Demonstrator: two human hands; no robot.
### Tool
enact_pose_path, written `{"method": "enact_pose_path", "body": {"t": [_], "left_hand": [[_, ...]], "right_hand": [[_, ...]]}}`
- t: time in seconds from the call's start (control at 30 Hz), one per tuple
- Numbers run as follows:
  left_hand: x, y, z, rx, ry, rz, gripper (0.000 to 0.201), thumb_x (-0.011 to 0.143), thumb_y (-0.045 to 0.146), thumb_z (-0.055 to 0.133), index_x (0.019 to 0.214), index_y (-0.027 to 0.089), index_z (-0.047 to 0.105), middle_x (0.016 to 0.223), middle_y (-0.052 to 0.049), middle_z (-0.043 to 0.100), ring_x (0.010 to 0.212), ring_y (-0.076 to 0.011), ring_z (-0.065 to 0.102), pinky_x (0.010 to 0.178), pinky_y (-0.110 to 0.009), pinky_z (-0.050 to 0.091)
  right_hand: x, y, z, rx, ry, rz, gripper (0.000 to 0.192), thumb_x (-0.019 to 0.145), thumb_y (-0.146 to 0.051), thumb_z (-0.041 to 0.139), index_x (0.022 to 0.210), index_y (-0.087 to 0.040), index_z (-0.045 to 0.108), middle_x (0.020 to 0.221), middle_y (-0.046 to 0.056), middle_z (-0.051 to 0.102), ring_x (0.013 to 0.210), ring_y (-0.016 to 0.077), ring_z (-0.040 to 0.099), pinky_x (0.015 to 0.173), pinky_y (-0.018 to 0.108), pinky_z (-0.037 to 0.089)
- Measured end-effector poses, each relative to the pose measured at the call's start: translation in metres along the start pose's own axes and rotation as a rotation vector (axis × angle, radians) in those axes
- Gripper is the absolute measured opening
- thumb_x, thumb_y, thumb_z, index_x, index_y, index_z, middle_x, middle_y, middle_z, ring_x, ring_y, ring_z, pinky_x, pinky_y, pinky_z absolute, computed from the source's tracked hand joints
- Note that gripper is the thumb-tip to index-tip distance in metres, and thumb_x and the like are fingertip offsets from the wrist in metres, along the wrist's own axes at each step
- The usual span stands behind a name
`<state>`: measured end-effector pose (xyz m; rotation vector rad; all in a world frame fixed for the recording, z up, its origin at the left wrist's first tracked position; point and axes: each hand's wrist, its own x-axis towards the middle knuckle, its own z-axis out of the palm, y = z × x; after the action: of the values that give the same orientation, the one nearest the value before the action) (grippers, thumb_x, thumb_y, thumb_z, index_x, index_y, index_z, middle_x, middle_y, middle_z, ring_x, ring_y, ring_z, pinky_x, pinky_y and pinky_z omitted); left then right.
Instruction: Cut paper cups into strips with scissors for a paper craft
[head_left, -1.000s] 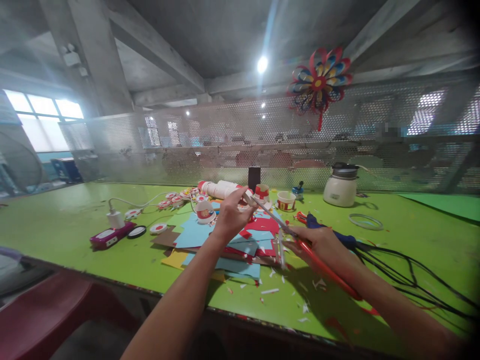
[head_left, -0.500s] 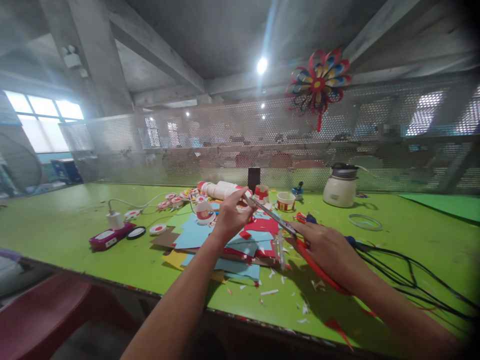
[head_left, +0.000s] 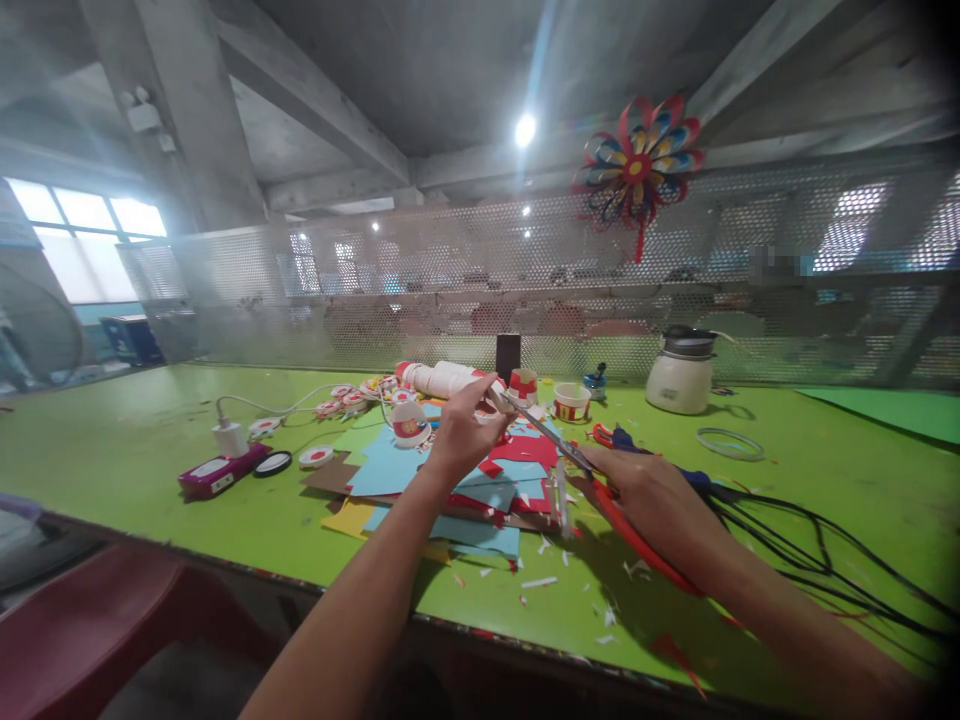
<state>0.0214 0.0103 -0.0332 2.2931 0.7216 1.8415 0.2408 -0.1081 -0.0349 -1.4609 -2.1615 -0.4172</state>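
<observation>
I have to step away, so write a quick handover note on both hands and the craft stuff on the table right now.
Left hand: raised, fingers pinching a small paper piece at the scissor tips.
Right hand: closed on the red-handled scissors, blades pointing at the left hand.
Coloured paper sheets lie stacked on the green table, white and red cut scraps near the front edge.
Done: some cutting, judging by scraps. Left: cannot tell.

Green worktop (head_left: 135, 450): cream kettle (head_left: 681, 371) near far edge; pink power strip (head_left: 222, 472) toward left edge; black cables (head_left: 810, 545) toward right edge. Paper pinwheel (head_left: 638, 160) on mesh screen (head_left: 390, 300) behind.
</observation>
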Motion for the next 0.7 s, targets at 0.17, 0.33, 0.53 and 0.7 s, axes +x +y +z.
{"method": "enact_pose_path", "body": {"t": [0.17,0.33,0.53,0.7], "left_hand": [[0.0002,0.0036,-0.0016,-0.057,-0.027,-0.033,0.048,0.073,0.024,0.072,0.118,0.011,0.061,0.093,-0.010,0.071,0.075,-0.0151,0.065,0.073,-0.032,0.059],[0.0011,0.0042,-0.0031,-0.130,-0.039,-0.082,0.046,0.071,0.024,0.073,0.114,0.012,0.062,0.088,-0.007,0.071,0.074,-0.0146,0.067,0.072,-0.030,0.059],[0.0026,0.0012,-0.0059,-0.129,-0.039,-0.151,0.047,0.069,0.024,0.074,0.113,0.012,0.063,0.088,-0.007,0.071,0.072,-0.0154,0.068,0.069,-0.030,0.059],[0.0024,0.0048,-0.0058,-0.133,-0.063,-0.140,0.050,0.069,0.023,0.073,0.117,0.012,0.061,0.093,-0.009,0.070,0.077,-0.0158,0.067,0.071,-0.030,0.059]], "right_hand": [[0.0027,0.0027,0.0022,0.121,-0.063,-0.003,0.033,0.093,-0.029,0.047,0.114,-0.020,0.071,0.095,0.009,0.079,0.079,0.0256,0.074,0.068,0.032,0.052],[0.0046,0.0029,0.0028,0.171,-0.087,-0.005,0.033,0.092,-0.038,0.048,0.100,-0.021,0.075,0.073,0.005,0.078,0.063,0.0230,0.072,0.056,0.028,0.048],[0.0046,0.0045,-0.0051,-0.103,-0.041,0.145,0.030,0.092,-0.026,0.046,0.107,-0.020,0.071,0.086,0.012,0.078,0.077,0.0289,0.073,0.062,0.033,0.049],[0.0068,0.0085,-0.0013,-0.064,-0.063,0.138,0.032,0.091,-0.024,0.045,0.111,-0.019,0.070,0.091,0.012,0.078,0.079,0.0298,0.073,0.064,0.035,0.051]]}}
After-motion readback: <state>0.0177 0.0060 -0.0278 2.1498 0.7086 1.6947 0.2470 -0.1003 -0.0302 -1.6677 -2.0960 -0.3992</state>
